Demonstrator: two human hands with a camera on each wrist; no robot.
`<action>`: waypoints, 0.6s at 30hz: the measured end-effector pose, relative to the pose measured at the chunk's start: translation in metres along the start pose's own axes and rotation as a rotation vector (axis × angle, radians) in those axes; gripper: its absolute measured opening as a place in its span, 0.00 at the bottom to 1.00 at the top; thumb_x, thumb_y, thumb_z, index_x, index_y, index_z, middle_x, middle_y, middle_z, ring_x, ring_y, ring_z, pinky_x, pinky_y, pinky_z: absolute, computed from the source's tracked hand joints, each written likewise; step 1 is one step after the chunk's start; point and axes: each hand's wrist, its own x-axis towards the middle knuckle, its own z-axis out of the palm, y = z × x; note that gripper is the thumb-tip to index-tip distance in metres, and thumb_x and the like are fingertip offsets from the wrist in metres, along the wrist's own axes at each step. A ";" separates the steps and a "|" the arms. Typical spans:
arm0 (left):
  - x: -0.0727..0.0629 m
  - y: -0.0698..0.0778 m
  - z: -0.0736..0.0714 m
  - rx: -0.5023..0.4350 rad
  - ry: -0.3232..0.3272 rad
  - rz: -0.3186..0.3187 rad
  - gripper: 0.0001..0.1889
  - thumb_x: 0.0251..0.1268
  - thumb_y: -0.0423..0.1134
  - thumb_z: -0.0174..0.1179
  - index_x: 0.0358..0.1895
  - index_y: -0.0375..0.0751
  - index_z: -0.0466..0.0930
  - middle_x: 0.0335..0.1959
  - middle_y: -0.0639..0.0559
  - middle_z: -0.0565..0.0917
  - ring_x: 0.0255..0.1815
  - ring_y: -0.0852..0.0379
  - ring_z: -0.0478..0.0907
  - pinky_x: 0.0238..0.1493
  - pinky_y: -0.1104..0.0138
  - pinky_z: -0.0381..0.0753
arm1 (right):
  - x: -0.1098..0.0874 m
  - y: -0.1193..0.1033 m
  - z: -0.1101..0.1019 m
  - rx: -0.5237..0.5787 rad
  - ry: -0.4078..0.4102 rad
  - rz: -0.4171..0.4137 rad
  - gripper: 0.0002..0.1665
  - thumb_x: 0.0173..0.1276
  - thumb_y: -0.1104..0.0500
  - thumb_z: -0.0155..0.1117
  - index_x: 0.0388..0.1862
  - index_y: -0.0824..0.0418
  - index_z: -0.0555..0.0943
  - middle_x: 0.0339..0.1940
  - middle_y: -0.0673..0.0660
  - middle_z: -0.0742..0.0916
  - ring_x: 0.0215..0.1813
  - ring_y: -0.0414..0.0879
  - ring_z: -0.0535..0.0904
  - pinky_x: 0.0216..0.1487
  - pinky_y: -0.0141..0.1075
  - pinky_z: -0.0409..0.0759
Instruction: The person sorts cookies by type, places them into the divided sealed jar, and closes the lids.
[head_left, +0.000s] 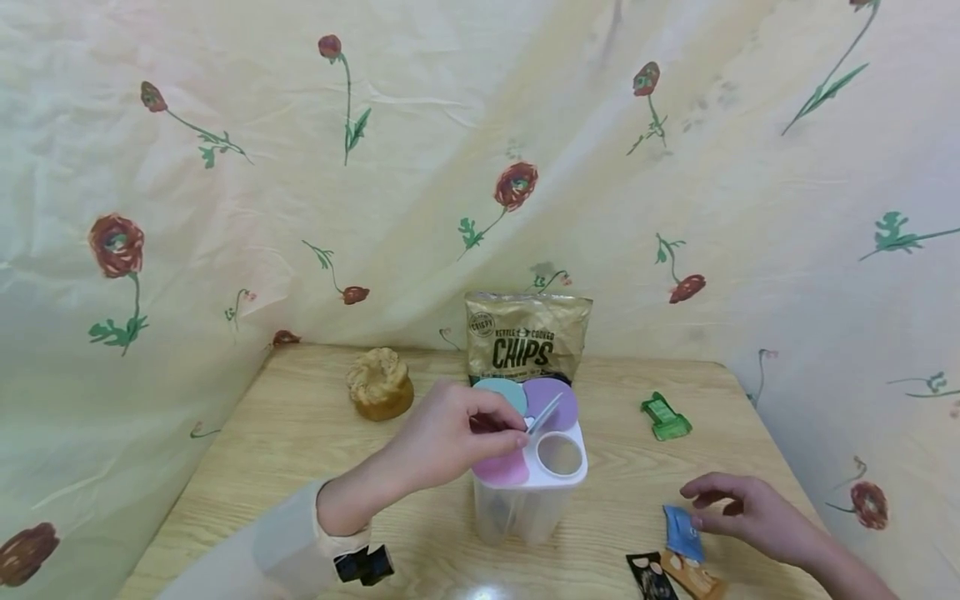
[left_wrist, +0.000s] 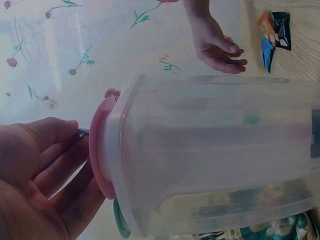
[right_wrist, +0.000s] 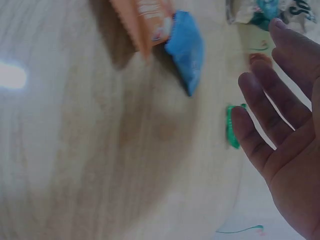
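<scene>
A clear plastic container [head_left: 517, 510] with a white top stands at the table's middle. Teal [head_left: 504, 393], purple [head_left: 557, 402] and pink [head_left: 504, 468] round lids cover parts of its top; the front-right round opening [head_left: 559, 455] is uncovered. My left hand [head_left: 442, 433] pinches a thin pale-blue lid [head_left: 546, 412], tilted on edge beside that opening. In the left wrist view, the pink lid mostly hides what the fingers hold. To the right, my right hand [head_left: 753, 512] hovers by a small blue packet [head_left: 683, 532], fingers loosely bent and holding nothing; the right wrist view shows a gap between them.
Orange [head_left: 692, 575] and black [head_left: 651, 577] packets lie by the blue one. A green packet [head_left: 666, 417] is farther back on the right. Behind the container stands a chips bag [head_left: 528, 333]. A ring-shaped cake [head_left: 380, 384] sits back left, before a flowered cloth [head_left: 420, 208].
</scene>
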 end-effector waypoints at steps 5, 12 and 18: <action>0.000 0.001 -0.001 -0.002 0.000 -0.006 0.03 0.63 0.38 0.72 0.37 0.45 0.91 0.32 0.60 0.89 0.33 0.69 0.83 0.39 0.70 0.86 | 0.001 0.009 0.006 0.017 -0.032 0.052 0.21 0.73 0.59 0.67 0.59 0.69 0.81 0.52 0.61 0.88 0.47 0.34 0.83 0.35 0.33 0.81; -0.001 0.000 0.000 0.011 -0.003 0.008 0.02 0.64 0.39 0.72 0.37 0.46 0.91 0.31 0.60 0.89 0.33 0.70 0.82 0.38 0.71 0.86 | 0.002 0.016 0.011 0.048 -0.090 0.064 0.21 0.72 0.59 0.68 0.59 0.68 0.81 0.52 0.62 0.87 0.46 0.35 0.82 0.36 0.33 0.82; 0.000 0.000 0.000 0.036 -0.009 0.023 0.03 0.64 0.38 0.72 0.39 0.47 0.91 0.32 0.60 0.88 0.33 0.70 0.82 0.38 0.71 0.86 | 0.003 0.018 0.014 0.048 -0.112 0.099 0.22 0.70 0.57 0.70 0.59 0.66 0.81 0.51 0.59 0.87 0.45 0.37 0.80 0.34 0.32 0.77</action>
